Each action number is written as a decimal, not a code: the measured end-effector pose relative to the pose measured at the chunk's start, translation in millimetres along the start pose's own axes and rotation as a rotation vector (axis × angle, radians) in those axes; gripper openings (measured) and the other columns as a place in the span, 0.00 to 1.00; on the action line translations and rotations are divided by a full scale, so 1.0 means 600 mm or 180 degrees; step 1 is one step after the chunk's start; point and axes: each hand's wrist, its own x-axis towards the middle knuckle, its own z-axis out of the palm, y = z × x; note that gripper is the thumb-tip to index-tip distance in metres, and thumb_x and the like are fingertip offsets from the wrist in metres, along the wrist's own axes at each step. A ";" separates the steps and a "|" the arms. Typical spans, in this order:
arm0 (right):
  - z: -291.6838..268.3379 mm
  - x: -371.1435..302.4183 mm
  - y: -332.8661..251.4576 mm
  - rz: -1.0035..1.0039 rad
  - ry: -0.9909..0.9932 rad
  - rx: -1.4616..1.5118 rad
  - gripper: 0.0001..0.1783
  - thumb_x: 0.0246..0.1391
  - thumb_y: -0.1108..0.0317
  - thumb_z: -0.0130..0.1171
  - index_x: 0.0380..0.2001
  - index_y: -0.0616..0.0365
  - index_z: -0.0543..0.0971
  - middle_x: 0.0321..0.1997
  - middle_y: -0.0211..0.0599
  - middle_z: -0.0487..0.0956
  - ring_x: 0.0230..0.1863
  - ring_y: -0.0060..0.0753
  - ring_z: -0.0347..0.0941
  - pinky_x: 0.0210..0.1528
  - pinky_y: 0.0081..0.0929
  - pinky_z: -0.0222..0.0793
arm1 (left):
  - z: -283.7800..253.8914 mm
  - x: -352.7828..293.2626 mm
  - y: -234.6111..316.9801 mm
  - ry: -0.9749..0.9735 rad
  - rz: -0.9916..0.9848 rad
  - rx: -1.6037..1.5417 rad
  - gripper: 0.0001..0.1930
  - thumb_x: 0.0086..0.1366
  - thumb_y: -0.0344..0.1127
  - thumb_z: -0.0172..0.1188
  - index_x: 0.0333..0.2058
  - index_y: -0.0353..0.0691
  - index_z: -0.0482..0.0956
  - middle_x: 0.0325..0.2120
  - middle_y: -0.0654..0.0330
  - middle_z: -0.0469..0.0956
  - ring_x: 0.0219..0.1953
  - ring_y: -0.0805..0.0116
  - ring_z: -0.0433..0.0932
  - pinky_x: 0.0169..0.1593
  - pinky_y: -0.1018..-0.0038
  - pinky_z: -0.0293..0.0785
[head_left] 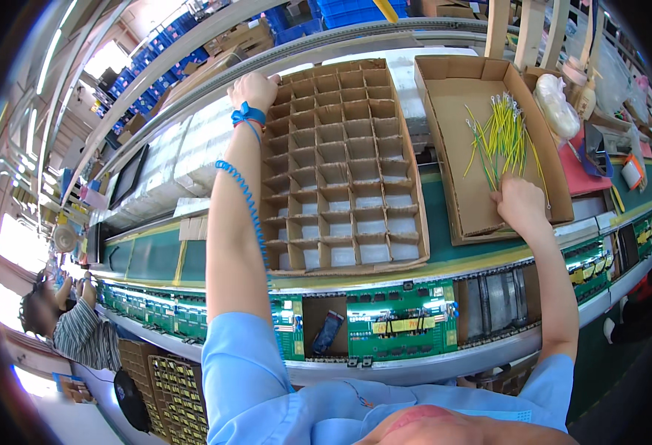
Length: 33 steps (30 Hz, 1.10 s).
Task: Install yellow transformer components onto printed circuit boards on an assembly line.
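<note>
Green board: 1, along the near edge of the tabletop.
Right hand: 1, reaching into the near part of the box; fingers curled, touching the near ends of the wires; whether any are gripped, cannot tell.
Wires: 1 loose bundle, yellow and green, in the box, directly beyond the right hand; long axis running away from the person, far ends fanned, with metal lugs. The right hand is the nearer of 2.
Carton: 1, gridded, left of the box.
Left hand: 1, at the carton's far left corner, well apart from the wires; fingers partly bent, grip on the rim unclear.
Strap: 1, blue, left wrist.
</note>
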 end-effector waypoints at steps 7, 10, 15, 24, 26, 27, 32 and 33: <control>0.019 0.008 0.016 -0.0171 -0.0182 -0.0123 0.08 0.43 0.74 0.57 0.30 0.64 0.76 0.28 0.51 0.80 0.32 0.54 0.80 0.36 0.46 0.76 | 0.045 0.041 0.000 -0.0445 -0.0147 -0.0608 0.25 0.47 0.58 0.65 0.39 0.48 0.86 0.43 0.51 0.81 0.49 0.49 0.78 0.52 0.61 0.72; 0.019 0.008 0.020 -0.0210 0.0093 -0.0019 0.09 0.44 0.75 0.54 0.32 0.65 0.74 0.29 0.53 0.80 0.33 0.57 0.79 0.37 0.49 0.74 | 0.066 0.023 0.013 0.0547 -0.0210 -0.1197 0.18 0.52 0.52 0.64 0.35 0.46 0.87 0.36 0.53 0.83 0.41 0.50 0.81 0.48 0.62 0.74; 0.023 0.016 0.025 0.0078 0.0222 0.0227 0.12 0.47 0.76 0.50 0.38 0.63 0.70 0.29 0.57 0.79 0.33 0.63 0.77 0.37 0.56 0.71 | 0.036 0.022 0.009 0.1497 -0.1029 -0.6078 0.11 0.60 0.33 0.62 0.31 0.26 0.77 0.33 0.52 0.83 0.33 0.65 0.79 0.38 0.70 0.76; 0.027 0.015 0.064 -0.0150 0.1056 0.1732 0.19 0.54 0.77 0.54 0.50 0.51 0.71 0.28 0.40 0.78 0.32 0.39 0.78 0.36 0.33 0.71 | -0.131 -0.114 -0.141 -0.0087 0.0138 -0.4744 0.16 0.71 0.39 0.51 0.39 0.28 0.77 0.41 0.53 0.82 0.40 0.68 0.80 0.44 0.73 0.77; 0.001 0.006 0.066 -0.0099 0.1248 0.1972 0.19 0.55 0.74 0.56 0.51 0.52 0.74 0.32 0.39 0.81 0.34 0.34 0.79 0.37 0.31 0.72 | -0.135 -0.190 -0.187 -0.0430 -0.0091 -0.4219 0.17 0.72 0.41 0.50 0.43 0.28 0.76 0.44 0.54 0.81 0.43 0.69 0.79 0.49 0.74 0.74; -0.009 0.001 0.071 -0.0115 0.1296 0.2137 0.15 0.57 0.71 0.59 0.48 0.54 0.76 0.33 0.32 0.82 0.34 0.23 0.77 0.36 0.23 0.71 | -0.129 -0.230 -0.208 -0.0652 -0.0293 -0.3951 0.19 0.72 0.41 0.49 0.47 0.27 0.75 0.46 0.54 0.80 0.46 0.69 0.78 0.52 0.73 0.72; -0.073 -0.071 0.043 -0.0176 0.0898 0.3617 0.09 0.58 0.68 0.60 0.42 0.53 0.78 0.36 0.25 0.81 0.36 0.14 0.75 0.34 0.13 0.67 | -0.081 -0.410 -0.265 -0.1052 -0.0635 -0.3718 0.15 0.71 0.40 0.52 0.41 0.31 0.77 0.39 0.58 0.81 0.41 0.73 0.77 0.49 0.77 0.71; -0.078 -0.089 0.027 -0.0084 0.0884 0.3569 0.09 0.58 0.68 0.60 0.42 0.53 0.78 0.36 0.25 0.81 0.36 0.14 0.75 0.34 0.13 0.67 | -0.069 -0.428 -0.270 -0.1151 -0.0618 -0.3752 0.15 0.71 0.40 0.52 0.41 0.31 0.77 0.39 0.58 0.81 0.41 0.73 0.77 0.49 0.77 0.71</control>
